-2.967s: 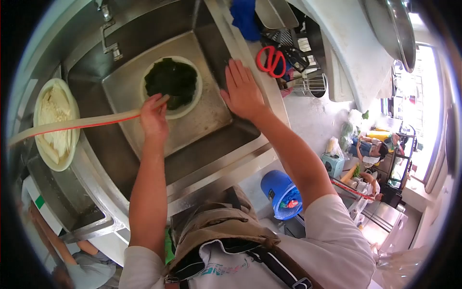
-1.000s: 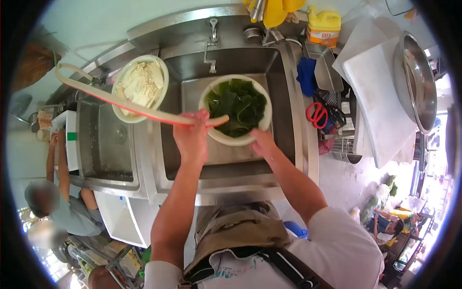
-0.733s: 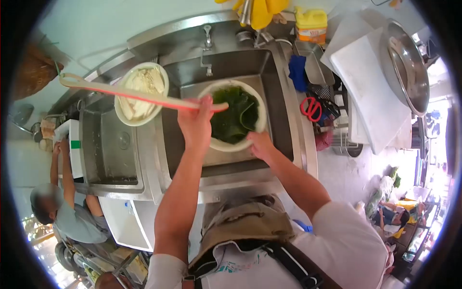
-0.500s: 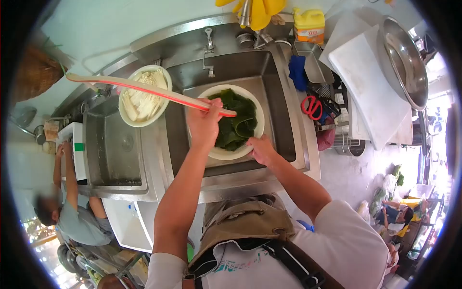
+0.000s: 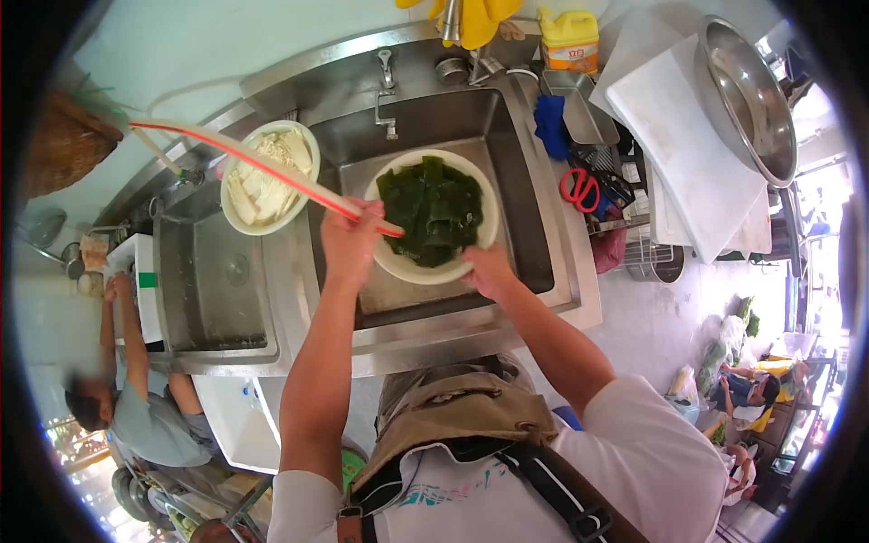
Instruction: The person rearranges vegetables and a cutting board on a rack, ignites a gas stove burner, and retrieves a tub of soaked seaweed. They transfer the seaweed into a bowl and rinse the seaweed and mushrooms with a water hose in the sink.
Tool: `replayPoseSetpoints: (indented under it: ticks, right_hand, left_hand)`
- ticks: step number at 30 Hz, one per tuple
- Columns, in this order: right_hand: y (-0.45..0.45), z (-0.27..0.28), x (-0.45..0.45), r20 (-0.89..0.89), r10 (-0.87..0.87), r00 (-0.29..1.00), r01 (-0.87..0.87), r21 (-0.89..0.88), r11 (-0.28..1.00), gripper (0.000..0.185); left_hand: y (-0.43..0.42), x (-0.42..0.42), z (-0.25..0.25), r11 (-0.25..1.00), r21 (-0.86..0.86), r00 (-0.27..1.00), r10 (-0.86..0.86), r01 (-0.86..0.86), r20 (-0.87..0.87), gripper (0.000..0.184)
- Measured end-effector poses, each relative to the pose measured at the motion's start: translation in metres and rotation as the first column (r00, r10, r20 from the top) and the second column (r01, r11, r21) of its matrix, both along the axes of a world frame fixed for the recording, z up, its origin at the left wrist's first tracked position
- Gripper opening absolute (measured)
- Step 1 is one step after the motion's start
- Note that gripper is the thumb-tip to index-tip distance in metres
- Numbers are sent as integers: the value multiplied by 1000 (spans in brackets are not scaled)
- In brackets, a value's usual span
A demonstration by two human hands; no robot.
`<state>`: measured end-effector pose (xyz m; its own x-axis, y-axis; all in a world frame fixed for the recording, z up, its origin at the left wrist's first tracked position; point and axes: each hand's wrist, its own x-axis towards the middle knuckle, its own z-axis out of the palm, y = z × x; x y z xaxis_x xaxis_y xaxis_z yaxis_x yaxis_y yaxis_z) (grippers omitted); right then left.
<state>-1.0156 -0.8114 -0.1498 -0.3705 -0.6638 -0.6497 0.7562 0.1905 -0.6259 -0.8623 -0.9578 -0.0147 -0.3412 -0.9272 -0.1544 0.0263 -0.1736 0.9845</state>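
Observation:
My left hand is closed around a white hose with a red stripe, its end over the near left part of a white bowl. Dark green leafy pieces that look like kelp fill this bowl, which sits in the right sink basin. With my right hand I grip the bowl's near right rim; the fingertips are partly hidden. Left of the hose stands a second white bowl holding pale enoki-like mushrooms, on the divide between the basins.
Behind the basin is a metal tap. Red-handled scissors, a blue cloth, white boards and a big steel bowl lie to the right. A co-worker works at the far left, beside the left basin.
My left hand has moved left and toward me, drawing the hose end from mid-bowl to its left side. The kelp has shifted in the bowl. My right hand stays on the rim.

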Motion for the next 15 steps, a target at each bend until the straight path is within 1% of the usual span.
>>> replayPoseSetpoints:
  ticks: [1,2,3,5,6,8,9,10,12,13,14,15]
  right_hand:
    - [7,18,-1,15,-3,1000,4,-34,999,36]
    - [16,28,0,32,-7,999,9,-58,998,36]
    - [14,22,2,66,-6,998,9,-36,999,38]
    - [-13,12,-2,121,7,993,-5,-13,1000,42]
    - [-11,13,1,115,-4,993,6,-19,1000,43]
    - [1,27,8,105,-32,994,37,-46,998,44]
    - [15,38,14,61,-35,998,40,-89,995,45]
    - [9,37,10,74,-46,996,51,-68,996,43]
    - [6,16,7,108,-88,990,89,2,996,40]
    - [-4,-19,-2,98,53,994,-52,-16,999,37]
    - [8,-13,6,73,30,997,-31,3,1000,35]
    - [6,-2,8,33,7,999,-7,-9,1000,34]
  left_hand:
    - [-13,6,-9,998,-31,997,53,-55,-63,12]
    - [-16,6,-7,993,-50,987,105,-112,-124,12]
    - [-18,2,-6,995,-47,993,80,-84,-88,10]
    - [-6,-21,-11,1000,5,991,31,-31,-133,11]
    - [0,-30,-11,1000,20,988,12,-9,-151,12]
    - [24,-35,-7,996,90,948,12,17,-317,12]
    - [34,-30,9,990,139,972,52,-20,-228,12]
    - [31,-23,10,992,123,981,41,-17,-191,12]
    - [27,-1,6,993,119,995,7,5,-101,11]
    - [29,-2,19,993,115,996,43,-34,-75,9]
    - [29,-5,22,998,58,985,47,-38,-168,6]
    - [31,-8,26,997,67,981,57,-45,-185,6]
